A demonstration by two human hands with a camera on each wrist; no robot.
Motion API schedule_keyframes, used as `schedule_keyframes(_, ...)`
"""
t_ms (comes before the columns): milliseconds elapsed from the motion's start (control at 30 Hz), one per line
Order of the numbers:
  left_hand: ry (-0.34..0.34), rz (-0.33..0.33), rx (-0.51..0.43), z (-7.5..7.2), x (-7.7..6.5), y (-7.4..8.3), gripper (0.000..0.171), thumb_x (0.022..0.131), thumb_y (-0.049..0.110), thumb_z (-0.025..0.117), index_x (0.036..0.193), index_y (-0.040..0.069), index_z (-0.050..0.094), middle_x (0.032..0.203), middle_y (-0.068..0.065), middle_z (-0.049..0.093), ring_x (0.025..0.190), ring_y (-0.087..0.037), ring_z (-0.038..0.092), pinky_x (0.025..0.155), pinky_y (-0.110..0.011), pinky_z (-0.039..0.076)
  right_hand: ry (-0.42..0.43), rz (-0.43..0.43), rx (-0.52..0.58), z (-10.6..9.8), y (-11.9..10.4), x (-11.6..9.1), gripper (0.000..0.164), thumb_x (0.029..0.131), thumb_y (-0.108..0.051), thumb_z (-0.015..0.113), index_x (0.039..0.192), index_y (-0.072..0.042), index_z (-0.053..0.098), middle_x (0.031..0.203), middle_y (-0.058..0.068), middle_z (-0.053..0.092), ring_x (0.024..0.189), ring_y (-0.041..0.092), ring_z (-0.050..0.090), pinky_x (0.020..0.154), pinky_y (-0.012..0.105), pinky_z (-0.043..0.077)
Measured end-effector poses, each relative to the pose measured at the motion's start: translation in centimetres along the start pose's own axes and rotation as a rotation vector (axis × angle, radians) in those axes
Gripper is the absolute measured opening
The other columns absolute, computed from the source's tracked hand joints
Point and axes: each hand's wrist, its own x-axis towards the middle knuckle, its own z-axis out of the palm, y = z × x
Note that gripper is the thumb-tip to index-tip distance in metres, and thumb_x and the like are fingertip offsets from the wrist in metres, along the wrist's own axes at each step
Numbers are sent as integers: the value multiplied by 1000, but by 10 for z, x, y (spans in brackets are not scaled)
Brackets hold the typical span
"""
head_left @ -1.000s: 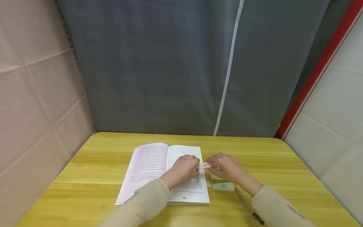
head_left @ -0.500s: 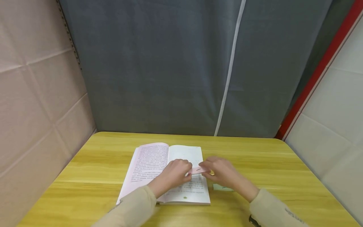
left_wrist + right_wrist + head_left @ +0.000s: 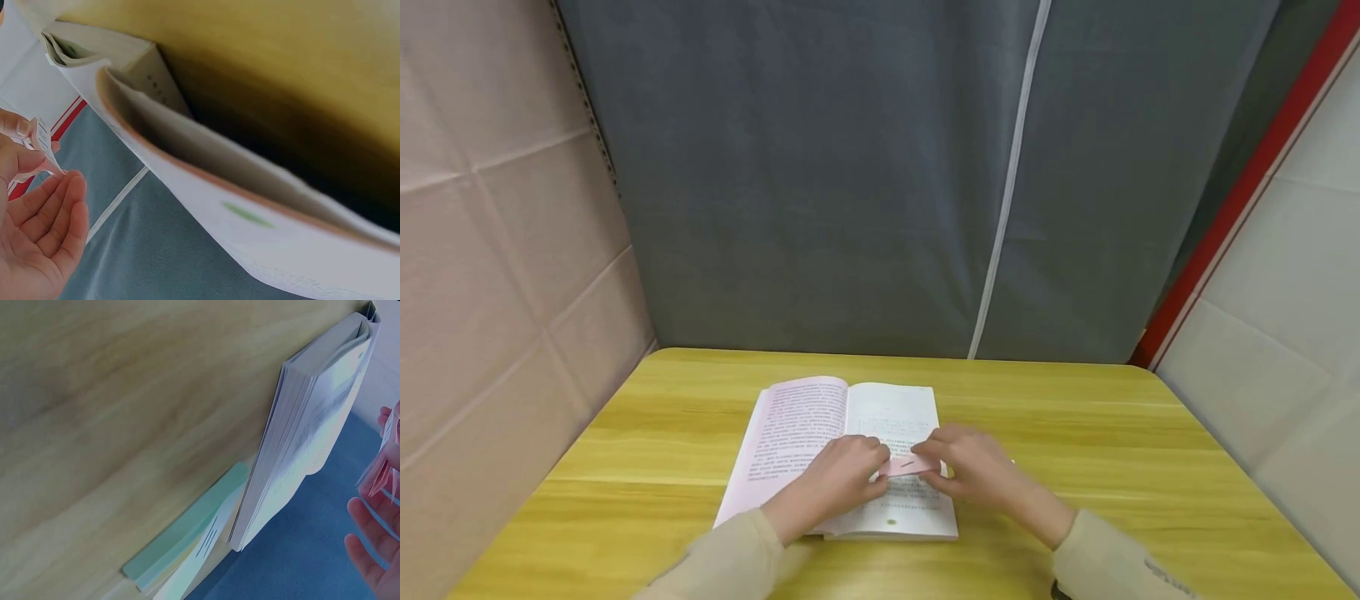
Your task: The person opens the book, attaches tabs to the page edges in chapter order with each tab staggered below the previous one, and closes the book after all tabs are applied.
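An open book (image 3: 801, 417) lies on the table, its left page pinkish and its right page white with print. Above the right page, my left hand (image 3: 838, 477) pinches the left end of a pink paper slip (image 3: 904, 465) bearing one dark stroke. The other end of the slip is pinched by my right hand (image 3: 976, 467). In the right wrist view the pink paper (image 3: 378, 472) shows several layers; whether it is folded or a stack, I cannot tell. Pale green paper slips (image 3: 203, 544), the top one marked with strokes, lie beside the book, mostly hidden behind my right hand in the head view.
The wooden table (image 3: 625, 467) extends to both sides of the book. A dark grey curtain (image 3: 820, 183) hangs behind its far edge. Light panels stand left and right, with a red strip (image 3: 1240, 183) along the right one.
Both hands have moved left and toward me with the pink slip, from the right page's edge to over its middle. The green slips have become covered by my right hand and forearm.
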Motion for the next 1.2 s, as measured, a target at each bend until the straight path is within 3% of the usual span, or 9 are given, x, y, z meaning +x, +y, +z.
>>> schedule_keyframes(700,42,32,-2,-2,-33,-4,14,70,18,63,64,15,50,58,10,40,50,-7,38,44,-21,34,38,-36,20,9,-15,-3,23,73,-33,67,91,-17,66,80,-10,56,67,5,50,54,21,41)
schedule_keyframes(967,49,36,3,-1,-37,-5,15,69,17,63,63,15,49,59,9,42,50,-8,40,44,-21,34,98,-56,54,9,-17,-4,26,76,-40,64,88,-16,66,80,-9,58,68,4,52,55,21,42)
schedule_keyframes(1200,40,42,22,0,-35,-2,15,69,18,63,64,14,50,58,9,41,50,-7,39,44,-20,34,151,-54,48,9,-20,-2,15,81,-33,60,78,-19,64,76,-13,56,67,2,50,55,19,40)
